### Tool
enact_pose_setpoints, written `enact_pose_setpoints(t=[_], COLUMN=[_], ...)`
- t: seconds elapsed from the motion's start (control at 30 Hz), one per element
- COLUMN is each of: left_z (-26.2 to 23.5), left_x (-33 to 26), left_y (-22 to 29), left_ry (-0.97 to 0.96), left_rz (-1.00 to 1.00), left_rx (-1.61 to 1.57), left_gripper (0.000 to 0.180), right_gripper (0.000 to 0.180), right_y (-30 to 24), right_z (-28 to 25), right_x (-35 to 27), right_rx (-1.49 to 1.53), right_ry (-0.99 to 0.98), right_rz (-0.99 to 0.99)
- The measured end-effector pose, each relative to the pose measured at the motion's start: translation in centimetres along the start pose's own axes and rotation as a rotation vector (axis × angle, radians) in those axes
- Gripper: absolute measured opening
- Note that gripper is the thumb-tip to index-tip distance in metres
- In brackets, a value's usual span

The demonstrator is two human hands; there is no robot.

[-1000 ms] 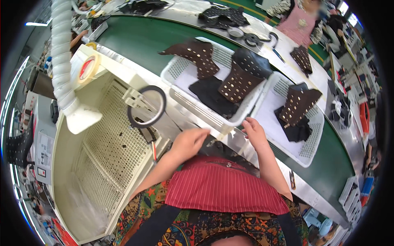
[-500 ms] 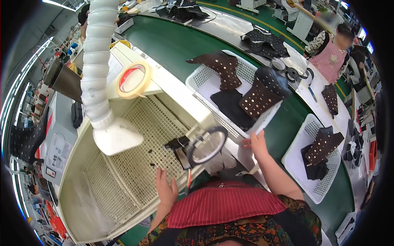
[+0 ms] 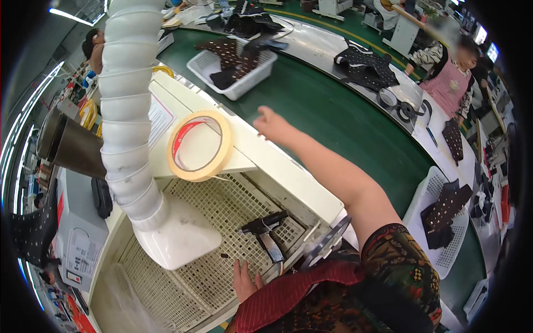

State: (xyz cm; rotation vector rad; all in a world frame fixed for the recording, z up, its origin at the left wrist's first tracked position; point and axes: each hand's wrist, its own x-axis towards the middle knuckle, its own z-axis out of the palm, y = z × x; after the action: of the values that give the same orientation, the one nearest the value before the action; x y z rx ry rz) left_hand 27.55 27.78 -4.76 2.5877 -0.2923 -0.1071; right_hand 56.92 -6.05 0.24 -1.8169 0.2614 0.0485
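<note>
My right arm stretches far forward, and the right hand [image 3: 273, 125] hovers by the outer edge of the cream work cabinet [image 3: 294, 177], holding nothing, fingers partly bent but apart. Just beyond it, a white basket [image 3: 244, 84] stands on the green conveyor belt [image 3: 333, 119], with brown studded boot pieces [image 3: 222, 54] and a black piece [image 3: 223, 79] in it. My left hand [image 3: 244, 282] lies with outstretched fingers on the perforated bed of the cabinet. Near those fingers rests a black hot glue gun [image 3: 265, 223], apart from the hand.
A white duct hose [image 3: 129, 105] hangs over the cabinet, beside a roll of masking tape [image 3: 223, 144]. A round-rimmed object [image 3: 326, 244] stands at the cabinet's near edge. Another basket [image 3: 455, 244] sits on the right of the belt. Across it, a person in a pink apron [image 3: 448, 91] stands.
The near basket has moved away along the belt to the far left. My right hand has left its rim and reached forward and left. My left hand stays on the cabinet bed.
</note>
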Motion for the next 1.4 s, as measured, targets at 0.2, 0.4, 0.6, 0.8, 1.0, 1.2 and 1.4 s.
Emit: enact_pose_setpoints(t=[0.2, 0.4, 0.6, 0.8, 1.0, 1.2, 1.4], left_z=[1.0, 1.6, 2.4, 1.4, 2.6, 5.0, 6.7], left_x=[1.4, 1.7, 2.5, 0.7, -2.7, -6.4, -7.9], left_y=[-1.9, -3.5, -3.0, 3.6, 9.5, 15.1, 17.9], left_ry=[-0.170, -0.150, -0.114, 0.039, 0.196, 0.029, -0.236], left_rz=[0.073, 0.169, 0.126, 0.012, 0.300, 0.488, 0.530], left_rx=[-0.025, 0.077, 0.084, 0.137, -0.008, -0.119, -0.181], left_gripper=[0.053, 0.055, 0.054, 0.042, 0.043, 0.045, 0.046], right_gripper=[0.047, 0.037, 0.033, 0.029, 0.023, 0.035, 0.045], right_y=[6.3, 10.6, 12.7, 14.3, 15.7, 19.5, 25.7], right_z=[-1.9, -3.2, -6.7, -10.0, -13.0, -18.0, -22.3], right_x=[-11.3, -24.5, -38.8, -50.6, -60.9, -70.8, -71.8], right_rx=[-0.175, -0.203, -0.295, -0.298, -0.314, -0.735, -0.035], right_ry=[-0.159, -0.048, 0.108, 0.412, 0.852, 1.697, 1.414], right_rz=[0.049, 0.059, 0.177, 0.175, 0.173, 0.183, 0.726])
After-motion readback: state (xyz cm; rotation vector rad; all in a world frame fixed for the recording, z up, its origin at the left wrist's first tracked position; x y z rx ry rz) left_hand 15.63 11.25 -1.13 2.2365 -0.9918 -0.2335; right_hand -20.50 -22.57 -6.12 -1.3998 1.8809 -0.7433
